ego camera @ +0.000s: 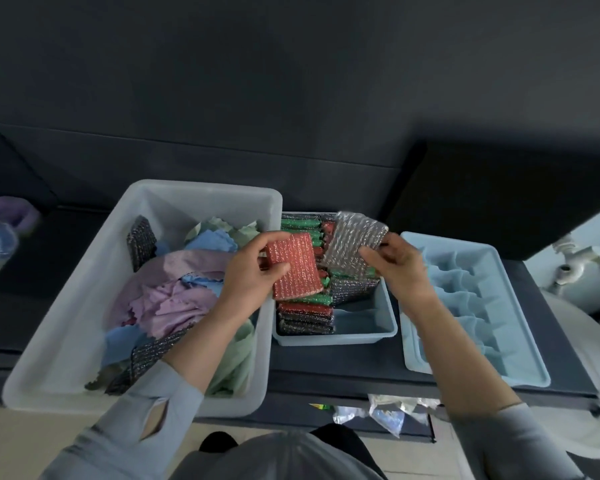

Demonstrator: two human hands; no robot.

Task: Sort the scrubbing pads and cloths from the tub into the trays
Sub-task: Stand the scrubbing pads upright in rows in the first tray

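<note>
My left hand (pixel 248 275) grips a red glittery scrubbing pad (pixel 295 268) above the seam between the white tub (pixel 66 341) and the middle tray (pixel 368 336). My right hand (pixel 394 263) pinches a silver scrubbing pad (pixel 352 242) over that middle tray, which holds rows of red, green and dark pads (pixel 307 308). In the tub lie purple cloths (pixel 174 299), blue and green cloths and dark pads (pixel 141 240). The light blue tray (pixel 520 374) on the right holds folded blue cloths (pixel 465 299).
The tub and trays sit on a dark counter (pixel 326 372) against a dark wall. A tap (pixel 579 263) and white basin are at the far right. A purple and blue object (pixel 4 226) lies at the far left. Plastic bags (pixel 388 412) hang below the counter.
</note>
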